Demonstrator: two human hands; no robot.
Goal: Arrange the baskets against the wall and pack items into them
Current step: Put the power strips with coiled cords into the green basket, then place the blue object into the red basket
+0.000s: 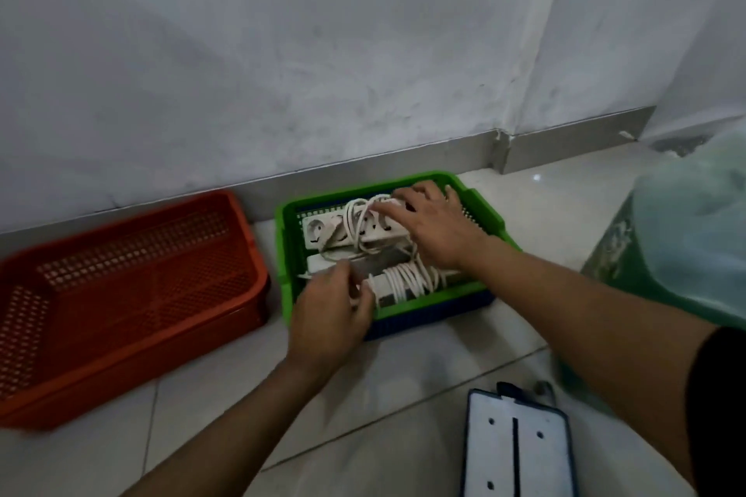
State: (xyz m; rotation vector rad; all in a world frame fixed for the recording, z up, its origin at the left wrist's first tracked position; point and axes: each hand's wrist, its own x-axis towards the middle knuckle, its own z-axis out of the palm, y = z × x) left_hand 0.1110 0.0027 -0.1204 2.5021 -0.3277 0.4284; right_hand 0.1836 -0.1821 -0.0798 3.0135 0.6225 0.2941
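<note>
**Now packing: both hands in the green basket**

Broadly, a white wall (282, 52) with a grey skirting (363, 169) fills the upper field, above a pale tiled floor (363, 395). Largest of the loose things is the red basket (121, 295), perforated, standing at left just beside the skirting and showing nothing inside. To its right, close but apart, stands the green basket (290, 254), its far rim near the wall; it seems to sit nested in a blue basket (424, 319), though only a strip of blue shows beneath. At right edge, a pale green bag (686, 222) rises from the floor. At bottom, a white plate with blue edging (516, 448) lies flat on the tiles. Inside the green basket lie white power strips (323, 232) wound with white cable (407, 278). The right hand (436, 226) rests palm down on the far strip, fingers spread and curled over its coiled cable. The left hand (329, 315) is at the near rim, fingers pinched together on the near strip's cable end; blur obscures the exact contact.
</note>
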